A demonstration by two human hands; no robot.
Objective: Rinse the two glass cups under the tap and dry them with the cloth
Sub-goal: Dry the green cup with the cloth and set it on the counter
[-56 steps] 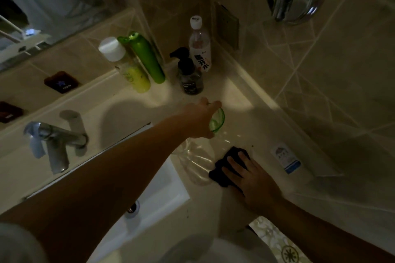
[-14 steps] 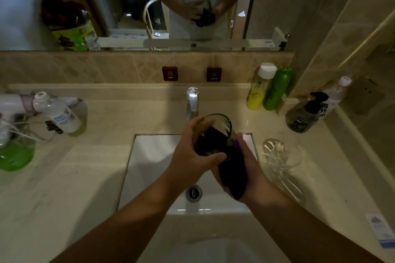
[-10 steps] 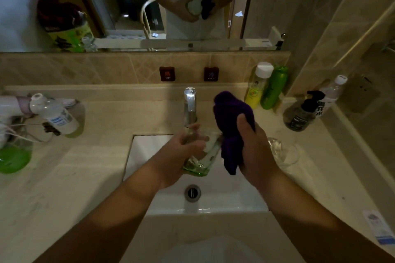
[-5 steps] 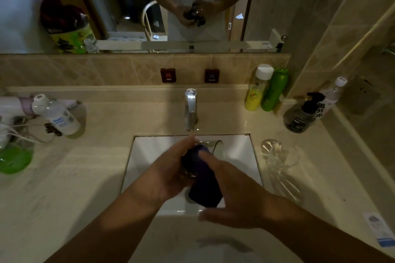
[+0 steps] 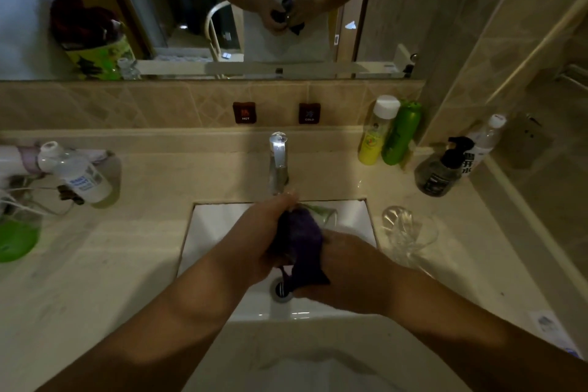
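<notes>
Green-tinted glass cup (image 5: 321, 212) is sitting over the white rectangular basin (image 5: 219, 226), mostly hidden, with the left hand (image 5: 264, 232) curling its fingers around it. The right hand (image 5: 343, 267) is pinching the soft, bunched dark purple cloth (image 5: 302, 248) against the glass, so drying appears to be under way. Next, it is probably calling for turning the slick glass inside the cloth. Beside the basin, the second clear, ribbed glass cup (image 5: 404, 229) is waiting on the pale, smooth stone counter (image 5: 95, 280).
</notes>
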